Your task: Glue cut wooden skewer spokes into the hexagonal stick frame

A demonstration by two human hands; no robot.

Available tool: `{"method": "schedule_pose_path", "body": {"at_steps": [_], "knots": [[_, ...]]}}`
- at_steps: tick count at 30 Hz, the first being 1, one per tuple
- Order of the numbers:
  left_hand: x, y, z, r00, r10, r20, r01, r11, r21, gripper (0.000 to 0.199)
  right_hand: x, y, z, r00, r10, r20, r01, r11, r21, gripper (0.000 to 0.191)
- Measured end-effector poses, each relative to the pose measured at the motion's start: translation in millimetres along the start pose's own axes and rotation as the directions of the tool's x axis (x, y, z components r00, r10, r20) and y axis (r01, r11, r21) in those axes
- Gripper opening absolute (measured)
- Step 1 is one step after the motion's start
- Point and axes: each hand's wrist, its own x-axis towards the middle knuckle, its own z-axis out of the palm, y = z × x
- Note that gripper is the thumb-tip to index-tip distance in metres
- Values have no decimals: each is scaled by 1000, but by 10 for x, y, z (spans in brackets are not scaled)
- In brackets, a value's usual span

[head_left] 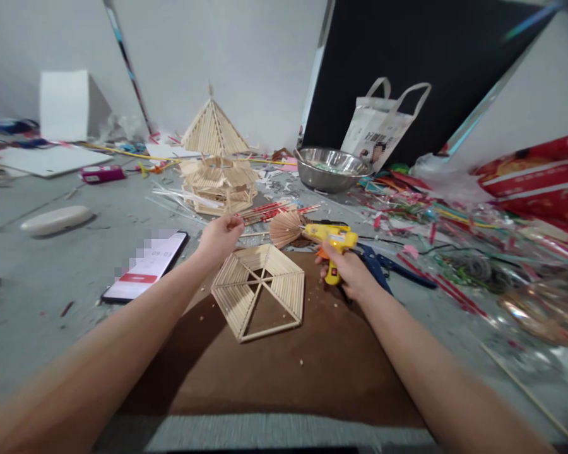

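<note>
My right hand (pixel 348 271) is wrapped round the handle of a yellow glue gun (pixel 331 239), whose nozzle points left. My left hand (pixel 221 238) has its fingers pressed together just above a six-sided frame of wooden sticks (pixel 277 284); what they hold, if anything, is too small to make out. The frame lies on a brown board (pixel 284 378). Rows of sticks fill most of its sections, while the front one is bare inside its outline. Behind my left hand stands a tiered stick pavilion (pixel 215 129) with a pointed roof.
A phone (pixel 146 268) and a white case (pixel 57 221) lie on the left. Behind are a metal bowl (pixel 332 170) and a white bag (pixel 376 129). Blue pliers (pixel 378 268) rest beside my right hand, and scattered strips and plastic wrapping cover the right side.
</note>
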Motion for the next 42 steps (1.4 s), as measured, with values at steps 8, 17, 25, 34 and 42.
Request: {"method": "schedule_pose_path", "body": {"at_steps": [8,17,25,34,42], "knots": [[-311,102,16,984,170,-60,-159,974,160,27,494,-157,179,999,-35,-25,24,943,-332,27],[-478,-22,-14,991,117,-71,-106,983,149,27,602,-213,24,960,-166,-228,-132,451,-883,65],[-490,-56,-70,976,147,-158,-132,986,104,27,181,-267,-310,976,-198,-90,-71,105,-992,37],[-515,-46,-109,940,231,-249,-205,971,126,24,-147,-69,-485,992,-121,-25,-26,-11,-1000,21],[-562,0,-89,904,393,-171,-348,906,243,22,-129,39,-496,990,-98,-103,-109,-58,-992,25]]}}
